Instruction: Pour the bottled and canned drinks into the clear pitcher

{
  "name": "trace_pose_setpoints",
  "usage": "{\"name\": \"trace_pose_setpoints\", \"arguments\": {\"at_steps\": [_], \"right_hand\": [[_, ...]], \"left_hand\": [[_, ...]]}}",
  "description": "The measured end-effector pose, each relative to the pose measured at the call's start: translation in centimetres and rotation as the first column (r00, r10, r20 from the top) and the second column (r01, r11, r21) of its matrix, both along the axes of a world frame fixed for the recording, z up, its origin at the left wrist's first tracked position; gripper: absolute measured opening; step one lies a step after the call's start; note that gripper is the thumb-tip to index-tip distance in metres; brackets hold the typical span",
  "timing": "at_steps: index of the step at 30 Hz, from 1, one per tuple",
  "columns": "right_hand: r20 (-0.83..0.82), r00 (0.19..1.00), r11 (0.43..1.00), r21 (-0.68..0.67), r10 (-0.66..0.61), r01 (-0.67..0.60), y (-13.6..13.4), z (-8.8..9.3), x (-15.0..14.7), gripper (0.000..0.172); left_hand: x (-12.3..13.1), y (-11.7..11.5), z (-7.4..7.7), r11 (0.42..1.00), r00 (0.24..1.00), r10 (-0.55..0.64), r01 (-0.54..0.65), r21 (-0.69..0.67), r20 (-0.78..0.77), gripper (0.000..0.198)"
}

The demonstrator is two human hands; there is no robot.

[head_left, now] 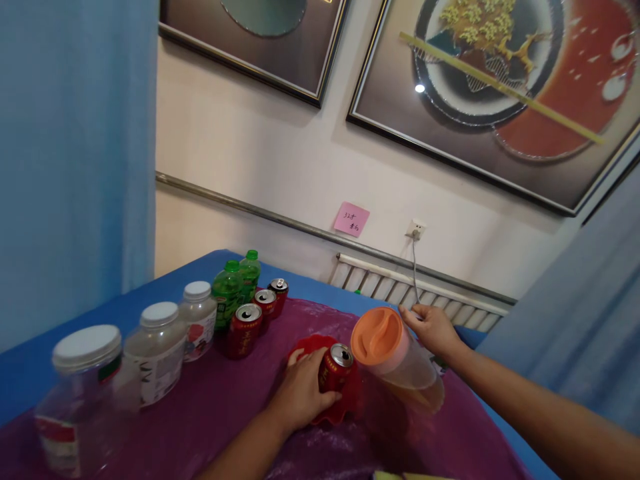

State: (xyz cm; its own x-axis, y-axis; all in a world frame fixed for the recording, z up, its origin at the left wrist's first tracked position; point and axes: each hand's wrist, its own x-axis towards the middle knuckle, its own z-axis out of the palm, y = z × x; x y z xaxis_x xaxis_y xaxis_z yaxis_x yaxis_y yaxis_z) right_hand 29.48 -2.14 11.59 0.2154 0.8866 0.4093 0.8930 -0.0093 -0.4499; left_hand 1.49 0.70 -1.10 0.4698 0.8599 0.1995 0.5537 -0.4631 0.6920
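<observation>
My left hand (300, 393) is closed around a red drink can (334, 370), its thumb at the near side and its fingertips reaching over the rim of a red scalloped dish (320, 343). The can leans a little, with its opened top facing up; the dish lies behind and under it. In my right hand (433, 327) is a clear plastic pitcher (407, 373) with an orange lid, tilted so that the lid points left toward the can. Some pale brownish liquid shows in its lower part. The handle is mostly hidden by the pitcher and my fingers.
To the left stand three opened cans (245, 331), two green bottles (228, 290) and several clear jars (157, 353) with white lids. A purple sheet (210, 427) covers much of the blue table (195, 267). A radiator (380, 283) and a plugged-in cord (415, 267) are behind.
</observation>
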Motion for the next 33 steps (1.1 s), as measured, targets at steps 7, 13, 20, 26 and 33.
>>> {"name": "trace_pose_setpoints", "arguments": {"at_steps": [7, 13, 20, 26, 33], "right_hand": [[-0.003, 1.0, 1.0, -0.001, 0.003, -0.003, -0.13, -0.02, 0.1, 0.053], [-0.004, 1.0, 1.0, 0.0, 0.002, -0.002, -0.14, -0.04, 0.12, 0.053], [0.03, 1.0, 1.0, 0.005, 0.001, -0.001, -0.18, -0.02, 0.13, 0.054], [0.012, 1.0, 1.0, -0.004, 0.009, -0.009, -0.16, -0.12, 0.18, 0.053], [0.023, 1.0, 1.0, -0.008, -0.002, 0.002, -0.2, -0.05, 0.18, 0.054]], "left_hand": [[0.04, -0.03, 0.06, 1.0, 1.0, -0.011, 0.011, -0.002, -0.02, 0.083], [0.11, -0.01, -0.03, 1.0, 1.0, -0.018, 0.018, -0.002, -0.02, 0.085], [0.08, -0.1, -0.03, 1.0, 1.0, -0.011, 0.011, -0.005, -0.018, 0.085], [0.11, -0.17, 0.29, 1.0, 1.0, -0.026, 0.026, -0.003, -0.018, 0.083], [0.06, -0.16, 0.18, 1.0, 1.0, -0.015, 0.015, 0.002, -0.015, 0.084]]}}
